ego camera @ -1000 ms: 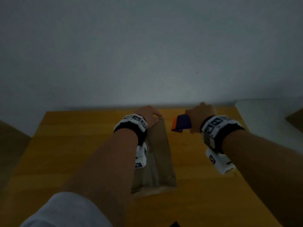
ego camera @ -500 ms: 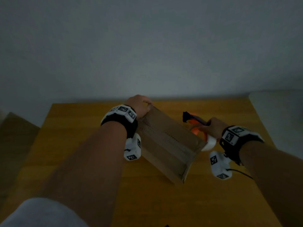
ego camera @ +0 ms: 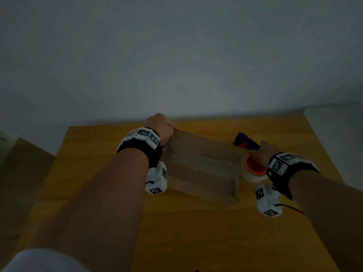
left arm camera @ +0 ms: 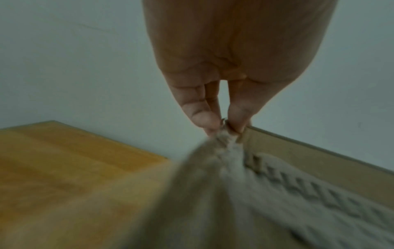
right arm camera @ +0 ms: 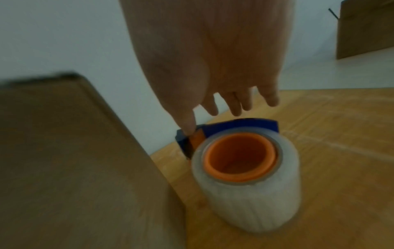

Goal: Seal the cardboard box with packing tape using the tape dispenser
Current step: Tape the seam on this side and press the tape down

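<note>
Left hand (ego camera: 160, 126) pinches the cardboard box (ego camera: 202, 165) corner; right hand (right arm camera: 213, 67), fingers loose, thumb touching the tape dispenser (right arm camera: 238, 161) right beside the box.

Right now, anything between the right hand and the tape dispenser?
Nothing visible. The right hand is open just above the tape dispenser, its thumb tip touching the blue frame. The dispenser stands on the table beside the cardboard box, which the left hand pinches at its far end.
</note>
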